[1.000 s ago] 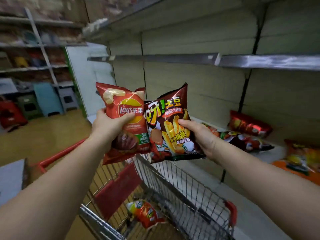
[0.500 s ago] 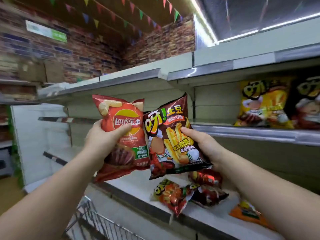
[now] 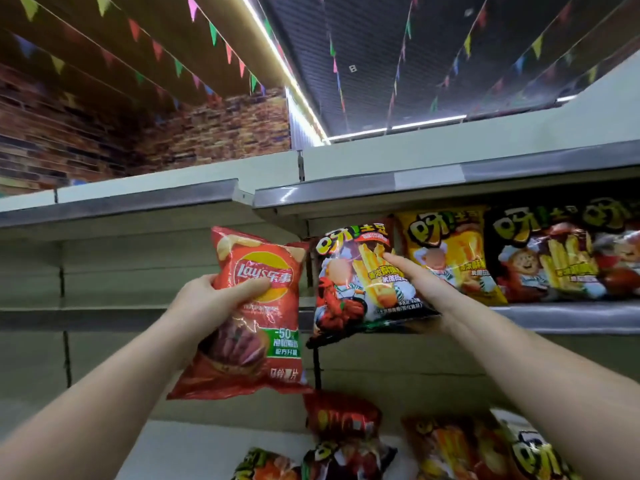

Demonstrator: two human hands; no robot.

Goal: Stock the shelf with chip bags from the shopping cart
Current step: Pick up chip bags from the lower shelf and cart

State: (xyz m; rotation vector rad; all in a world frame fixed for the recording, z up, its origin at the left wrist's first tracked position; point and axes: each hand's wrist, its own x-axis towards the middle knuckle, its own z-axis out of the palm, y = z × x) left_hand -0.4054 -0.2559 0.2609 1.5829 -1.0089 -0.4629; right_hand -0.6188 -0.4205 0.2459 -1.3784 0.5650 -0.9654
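A brick wall [image 3: 104,133] stands far off at the left, little colored flags [image 3: 194,46] hang under the dark ceiling [image 3: 433,46], and a long light strip [image 3: 284,67] glows.

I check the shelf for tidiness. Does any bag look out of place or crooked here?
Yes. On the lower shelf, the bags lie flat and overlapping in a loose heap, while those on the upper shelf stand upright in a row. The dark fries bag under the right hand leans over that shelf's front edge.
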